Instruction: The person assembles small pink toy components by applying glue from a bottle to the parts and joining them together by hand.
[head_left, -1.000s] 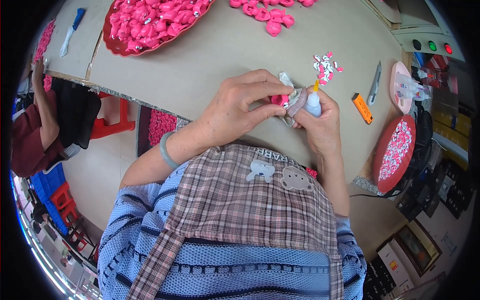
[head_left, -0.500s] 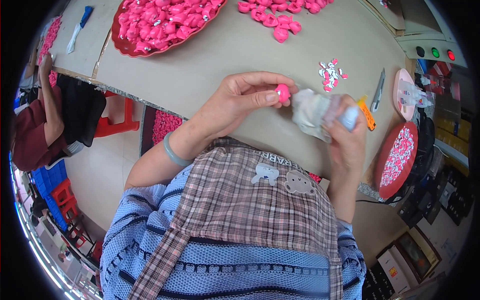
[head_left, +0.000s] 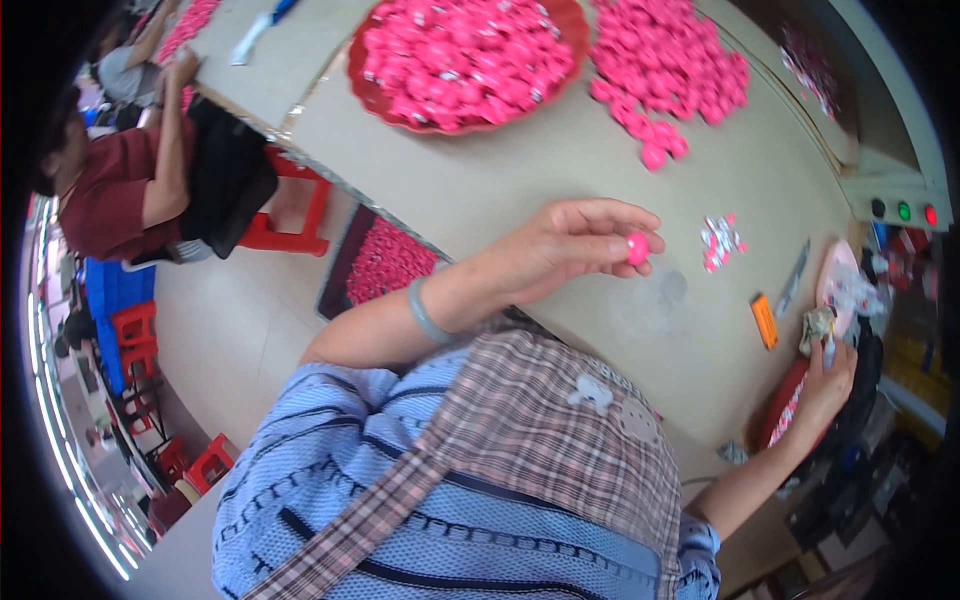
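My left hand (head_left: pixel 580 245), wearing a pale bangle, pinches a small round pink plastic piece (head_left: pixel 637 249) between thumb and fingers above the table. Out at the right table edge, my right hand (head_left: pixel 832 380) is closed on a small whitish-blue bottle (head_left: pixel 829 350) with a yellowish tip. A crumpled off-white cloth (head_left: pixel 815 328) is beside the bottle, against the lower end of a pink tray (head_left: pixel 834 275); whether my fingers touch the cloth is unclear. Between the hands, small white-and-pink pieces (head_left: pixel 721 242) lie in a loose cluster.
A scalloped red tray (head_left: pixel 358 85) heaped with pink pieces stands at the back, beside a pink pile (head_left: pixel 665 65). An orange object (head_left: pixel 764 321) and a grey utility knife (head_left: pixel 794 278) lie at right. Below my right hand is a red dish (head_left: pixel 782 400). A person (head_left: pixel 130 195) sits at left.
My right hand has carried the bottle and cloth right, from near the left hand to the pink tray. My left hand still holds the pink piece. The whole view has shifted.
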